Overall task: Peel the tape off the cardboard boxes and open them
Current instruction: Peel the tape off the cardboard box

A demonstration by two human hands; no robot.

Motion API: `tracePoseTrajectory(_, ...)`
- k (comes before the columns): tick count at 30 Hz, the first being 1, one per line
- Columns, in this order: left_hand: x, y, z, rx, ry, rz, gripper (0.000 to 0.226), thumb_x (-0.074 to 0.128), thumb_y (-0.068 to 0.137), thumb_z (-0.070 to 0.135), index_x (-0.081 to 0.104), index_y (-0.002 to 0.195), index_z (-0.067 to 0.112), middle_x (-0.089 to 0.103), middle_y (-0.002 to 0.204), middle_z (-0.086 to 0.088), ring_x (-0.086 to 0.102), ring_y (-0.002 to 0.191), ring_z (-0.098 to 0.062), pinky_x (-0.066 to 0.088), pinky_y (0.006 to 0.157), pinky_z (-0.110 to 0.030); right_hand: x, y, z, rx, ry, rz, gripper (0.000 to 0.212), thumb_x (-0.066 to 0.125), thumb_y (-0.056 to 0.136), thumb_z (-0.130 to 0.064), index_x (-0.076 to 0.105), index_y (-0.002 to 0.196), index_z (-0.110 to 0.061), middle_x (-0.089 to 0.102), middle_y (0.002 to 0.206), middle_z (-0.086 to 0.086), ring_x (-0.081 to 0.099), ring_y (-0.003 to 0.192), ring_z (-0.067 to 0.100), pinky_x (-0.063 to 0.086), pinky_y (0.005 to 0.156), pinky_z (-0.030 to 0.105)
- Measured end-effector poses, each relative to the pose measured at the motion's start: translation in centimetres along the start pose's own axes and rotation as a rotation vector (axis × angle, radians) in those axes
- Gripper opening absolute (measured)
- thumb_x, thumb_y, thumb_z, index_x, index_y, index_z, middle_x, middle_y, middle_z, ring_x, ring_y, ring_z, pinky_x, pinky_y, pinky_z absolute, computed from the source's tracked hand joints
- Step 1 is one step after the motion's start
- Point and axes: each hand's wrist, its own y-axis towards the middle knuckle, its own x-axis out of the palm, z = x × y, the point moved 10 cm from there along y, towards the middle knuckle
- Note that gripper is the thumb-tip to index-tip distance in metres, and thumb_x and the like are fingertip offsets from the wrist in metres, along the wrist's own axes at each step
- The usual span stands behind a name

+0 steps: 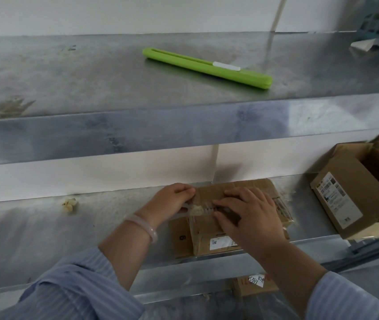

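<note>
Box (241, 184) sits on the lower shelf (45, 227), both my hands on it. L hand (172, 199) at its 9 o'clock end, fingers curled, pinching the bunched tape (196, 210). R hand (250, 215) spread flat, pressing the top. Opened box (345, 192) at 3 o'clock, apart. Green cutter (207, 68) at 12, on the upper shelf (68, 77).
</note>
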Motion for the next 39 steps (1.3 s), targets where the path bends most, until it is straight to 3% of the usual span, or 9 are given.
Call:
tracePoseTrajectory(3, -0.5, 0.5, -0.2, -0.033, -0.138, 0.029, 0.019, 0.052, 0.097, 0.018, 0.068, 0.107, 0.015, 0.069, 0.101, -0.003, 0.064, 0.093, -0.014, 0.050, 0.063, -0.021, 0.1, -0.1, -0.1, -0.003, 0.000, 0.003, 0.032, 0.054, 0.082, -0.057, 0.075, 0.099, -0.039, 0.066, 0.106, -0.015, 0.057, 0.104, 0.011, 0.039, 0.100, 0.034)
tracePoseTrajectory(10, -0.8, 1.8, 0.5, -0.035, -0.168, 0.002, 0.018, 0.059, 0.093, 0.008, 0.070, 0.105, 0.016, 0.071, 0.105, -0.007, 0.067, 0.098, -0.019, 0.057, 0.084, -0.033, 0.2, 0.0, 0.1, 0.010, 0.007, -0.016, 0.032, 0.054, 0.081, -0.057, 0.074, 0.099, -0.040, 0.066, 0.108, -0.015, 0.057, 0.105, 0.011, 0.041, 0.101, 0.038)
tracePoseTrajectory(15, -2.2, 1.4, 3.8, 0.296, 0.421, 0.175, 0.016, 0.063, 0.091, 0.016, 0.072, 0.103, 0.022, 0.067, 0.091, 0.013, 0.063, 0.086, 0.000, 0.051, 0.082, -0.017, 0.4, 0.0, 0.1, 0.009, 0.009, -0.026, 0.032, 0.054, 0.082, -0.057, 0.074, 0.100, -0.041, 0.066, 0.108, -0.015, 0.057, 0.105, 0.011, 0.042, 0.101, 0.038)
tracePoseTrajectory(18, -2.4, 0.3, 4.6, 0.390, 0.466, 0.268, 0.015, 0.059, 0.093, 0.014, 0.071, 0.096, 0.023, 0.063, 0.086, 0.018, 0.059, 0.080, 0.004, 0.042, 0.073, -0.006, 0.2, 0.2, 0.1, 0.013, 0.018, -0.022, 0.030, 0.055, 0.081, -0.056, 0.074, 0.099, -0.041, 0.066, 0.107, -0.016, 0.058, 0.104, 0.011, 0.043, 0.099, 0.039)
tracePoseTrajectory(21, -2.9, -0.6, 3.6, 0.334, 0.345, 0.283, 0.020, 0.056, 0.094, 0.009, 0.067, 0.088, 0.024, 0.065, 0.081, 0.012, 0.064, 0.076, -0.005, 0.049, 0.073, -0.013, 0.2, 0.3, 0.0, 0.019, 0.025, -0.019, 0.029, 0.056, 0.080, -0.056, 0.074, 0.097, -0.041, 0.066, 0.106, -0.016, 0.058, 0.104, 0.011, 0.045, 0.098, 0.041)
tracePoseTrajectory(24, -2.7, -1.2, 1.4, 0.120, -0.084, 0.117, 0.023, 0.051, 0.095, -0.001, 0.067, 0.087, 0.013, 0.063, 0.070, 0.001, 0.063, 0.070, -0.014, 0.058, 0.071, -0.030, 0.2, 0.3, 0.0, 0.027, 0.030, -0.021, 0.028, 0.057, 0.079, -0.056, 0.074, 0.096, -0.042, 0.066, 0.106, -0.016, 0.058, 0.104, 0.011, 0.045, 0.098, 0.041)
tracePoseTrajectory(28, -1.5, -2.0, -0.4, -0.108, -0.436, 0.012, 0.015, 0.051, 0.094, -0.004, 0.062, 0.097, 0.007, 0.059, 0.069, -0.005, 0.059, 0.060, -0.012, 0.055, 0.054, -0.025, 0.4, 0.2, -0.1, 0.036, 0.027, -0.039, 0.029, 0.056, 0.080, -0.056, 0.075, 0.096, -0.041, 0.065, 0.106, -0.016, 0.058, 0.105, 0.012, 0.044, 0.098, 0.042)
tracePoseTrajectory(34, -2.7, -2.7, 0.4, 0.182, 0.209, 0.342, 0.007, 0.068, 0.088, 0.022, 0.069, 0.082, 0.026, 0.070, 0.078, 0.007, 0.067, 0.074, -0.009, 0.056, 0.066, -0.026, 0.4, 0.3, -0.1, 0.054, 0.018, -0.068, 0.031, 0.054, 0.081, -0.057, 0.074, 0.098, -0.041, 0.065, 0.107, -0.016, 0.057, 0.105, 0.011, 0.043, 0.099, 0.040)
tracePoseTrajectory(39, -2.3, -4.1, 0.1, 0.169, 0.186, 0.327, 0.007, 0.068, 0.085, 0.036, 0.066, 0.079, 0.038, 0.067, 0.071, 0.022, 0.062, 0.072, 0.007, 0.043, 0.064, -0.008, 0.3, 0.2, -0.4, 0.054, 0.007, -0.063, 0.031, 0.054, 0.080, -0.056, 0.075, 0.097, -0.041, 0.065, 0.106, -0.015, 0.057, 0.105, 0.012, 0.044, 0.098, 0.041)
